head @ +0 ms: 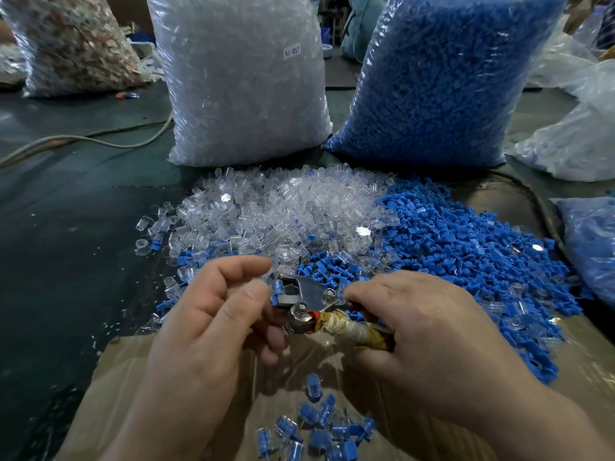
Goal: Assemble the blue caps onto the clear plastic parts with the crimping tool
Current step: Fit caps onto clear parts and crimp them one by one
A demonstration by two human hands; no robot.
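Note:
My right hand (429, 341) grips the taped handles of the metal crimping tool (306, 297), whose jaws point left. A blue cap with a clear part (277, 290) sits in the jaws. My left hand (209, 321) is at the jaw tip, thumb and forefinger pinching that piece. Behind the hands lie a heap of clear plastic parts (273, 214) and a heap of blue caps (466, 247). Several joined pieces (319, 427) lie in a small pile near me, between my forearms.
A big bag of clear parts (239, 78) and a big bag of blue caps (442, 78) stand behind the heaps. A third bag (70, 41) stands at the far left. A grey cable (83, 139) crosses the dark table. More plastic bags (579, 128) lie right.

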